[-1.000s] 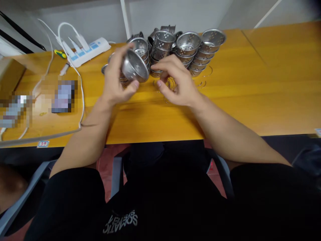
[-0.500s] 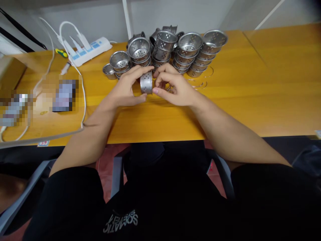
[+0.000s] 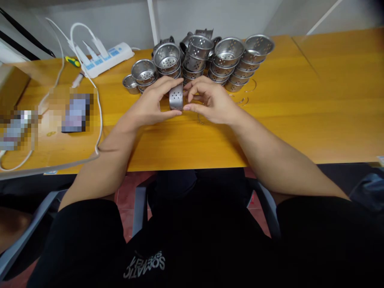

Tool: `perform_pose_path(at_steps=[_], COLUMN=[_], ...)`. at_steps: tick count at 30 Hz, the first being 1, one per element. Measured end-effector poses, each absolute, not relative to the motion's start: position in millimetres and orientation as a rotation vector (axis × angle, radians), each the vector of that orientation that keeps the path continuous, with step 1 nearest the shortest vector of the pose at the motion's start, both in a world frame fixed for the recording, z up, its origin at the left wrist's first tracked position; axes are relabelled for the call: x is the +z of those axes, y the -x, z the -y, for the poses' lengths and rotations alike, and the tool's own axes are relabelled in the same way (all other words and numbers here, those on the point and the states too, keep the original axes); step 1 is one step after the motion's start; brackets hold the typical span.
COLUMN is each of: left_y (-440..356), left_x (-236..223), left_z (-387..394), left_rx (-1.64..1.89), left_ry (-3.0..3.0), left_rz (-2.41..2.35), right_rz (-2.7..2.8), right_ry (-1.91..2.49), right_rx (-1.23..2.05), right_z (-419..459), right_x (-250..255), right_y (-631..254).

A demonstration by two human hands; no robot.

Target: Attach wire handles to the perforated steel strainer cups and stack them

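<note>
In the frame's upper centre, the left hand (image 3: 153, 103) gripped a sideways perforated metal cup (image 3: 176, 98), which could have slipped had that fingertip hold loosened, while whether the right hand (image 3: 213, 100) pinched anything was unclear

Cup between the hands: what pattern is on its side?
Silver cup, dotted with small holes; best seen in the head view.

A white power strip (image 3: 112, 59) with plugs (image 3: 101, 48) in it sits on the bench (image 3: 330, 100), with a little yellow and green thing (image 3: 73, 61) just left of it, a brown box (image 3: 14, 88) farther left, a blurry flat thing (image 3: 78, 114) in front and a gray wall (image 3: 234, 18) behind.
</note>
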State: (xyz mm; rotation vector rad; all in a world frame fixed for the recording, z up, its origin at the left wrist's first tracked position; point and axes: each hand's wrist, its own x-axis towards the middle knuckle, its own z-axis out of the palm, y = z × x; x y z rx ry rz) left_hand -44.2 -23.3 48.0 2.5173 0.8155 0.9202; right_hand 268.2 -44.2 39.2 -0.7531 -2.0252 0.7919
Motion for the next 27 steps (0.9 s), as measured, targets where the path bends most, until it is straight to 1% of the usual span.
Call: perform_pose_path(at_steps=[9,13,15,18,20,23,24,27], left_y=[42,51,56,61,66,81,88,111], left_x=[60,59,62,67,65,47,38,12], left_z=[34,30,29,21,6,-31,-44,-75], left_rx=[0.984,1.011,1.163,1.703,2.000,2.165,2.160,1.923], left_ry=[-2.488,-2.544,-2.575,-2.551,-2.502,-2.430,-2.394,-2.352], left_rz=[-0.855,-0.830,-0.822,-0.780,-0.745,-0.816,-0.888,-1.113], right_rz=[1.975,1.898,1.882,1.987,2.132,2.302,2.328,2.347], right_ry=[0.700,0.793,0.810,0.806,0.857,0.955,0.971,0.971], right_rx=[0.792,0.565,0.496,0.530,0.581,0.627,0.632,0.633], right_z=[44,42,40,38,38,37,36,33], right_x=[38,38,41,44,44,40,37,32], right_y=[-266,-270,-276,-284,-287,-287,-287,-288])
